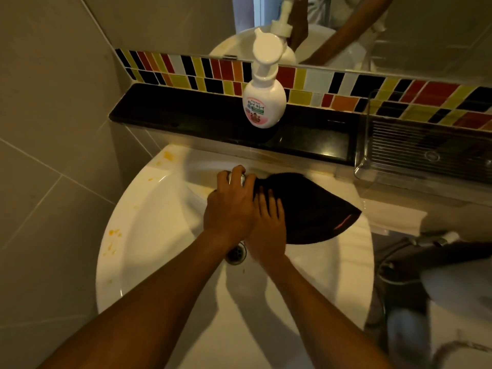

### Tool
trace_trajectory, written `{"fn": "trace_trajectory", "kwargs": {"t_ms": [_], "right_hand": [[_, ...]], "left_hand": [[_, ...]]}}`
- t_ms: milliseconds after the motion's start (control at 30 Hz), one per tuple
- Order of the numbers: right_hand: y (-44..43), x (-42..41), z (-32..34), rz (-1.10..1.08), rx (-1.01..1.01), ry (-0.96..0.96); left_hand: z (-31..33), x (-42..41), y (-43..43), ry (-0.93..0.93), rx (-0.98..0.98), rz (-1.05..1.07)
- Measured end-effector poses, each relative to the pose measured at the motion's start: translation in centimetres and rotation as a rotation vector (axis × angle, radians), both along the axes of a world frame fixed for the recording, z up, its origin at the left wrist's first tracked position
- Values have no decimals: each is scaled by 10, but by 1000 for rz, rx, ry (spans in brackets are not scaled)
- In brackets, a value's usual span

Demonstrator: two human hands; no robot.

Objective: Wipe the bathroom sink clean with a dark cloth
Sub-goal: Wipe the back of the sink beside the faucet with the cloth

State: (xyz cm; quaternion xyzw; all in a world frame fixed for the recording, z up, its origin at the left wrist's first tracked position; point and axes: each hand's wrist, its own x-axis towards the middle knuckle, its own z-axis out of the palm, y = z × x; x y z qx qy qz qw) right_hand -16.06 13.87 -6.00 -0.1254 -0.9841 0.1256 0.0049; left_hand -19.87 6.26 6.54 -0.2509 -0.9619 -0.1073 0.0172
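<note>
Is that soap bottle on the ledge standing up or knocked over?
Standing up. The soap bottle rests on its base on the black ledge, with its pump on top.

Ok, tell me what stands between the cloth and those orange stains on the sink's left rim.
The left hand, gripping the faucet, sits between the dark cloth and the orange stains. Otherwise only bare sink.

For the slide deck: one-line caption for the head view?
Left hand on the tap, right hand pressing a dark cloth into the orange-stained white sink.
</note>
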Motion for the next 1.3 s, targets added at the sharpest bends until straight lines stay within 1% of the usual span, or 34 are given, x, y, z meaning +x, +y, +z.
{"fn": "trace_trajectory", "kwargs": {"t_ms": [100, 133, 200, 267, 300, 367, 467, 500, 633, 733, 867, 967, 1067, 1167, 1300], "right_hand": [[32, 12, -1, 143, 76, -44], [46, 12, 1, 149, 92, -35], [58, 4, 4, 16, 66, 19], [32, -7, 5, -166, 0, 25], [12, -11, 3, -207, -31, -1], [-11, -10, -2, -156, -29, -5], [18, 16, -5, 24, 11, -39], [32, 26, -5, 30, 40, -41], [73, 49, -3, -153, 72, -21], [85, 53, -6, -206, 192, -20], [78, 48, -6, -257, 173, -22], [75, 35, 1, -216, 143, 6], [74, 3, 8, -171, 148, 32], [71, -27, 10, -59, 213, 4], [73, -30, 12, 120, 299, -34]], "left_hand": [[1, 1, -1, -20, 8, -4], [1, 1, -1, -22, 7, -9], [1, 1, 0, -10, 0, -4], [1, 0, 0, 1, 0, -4], [0, 0, 0, 2, 0, -12], [0, 0, -1, 2, 9, -16], [2, 1, 0, -22, 3, -11], [3, 1, 1, -24, 0, -5], [5, 1, 0, -35, -15, 2], [5, 2, -1, -47, -14, 12], [2, 1, -1, -34, -29, 11], [1, 1, -2, -35, -25, 4], [0, 0, -2, -32, -26, 3], [-2, 0, -1, -31, -18, 2], [-3, 1, -2, -10, -7, 0]]}}
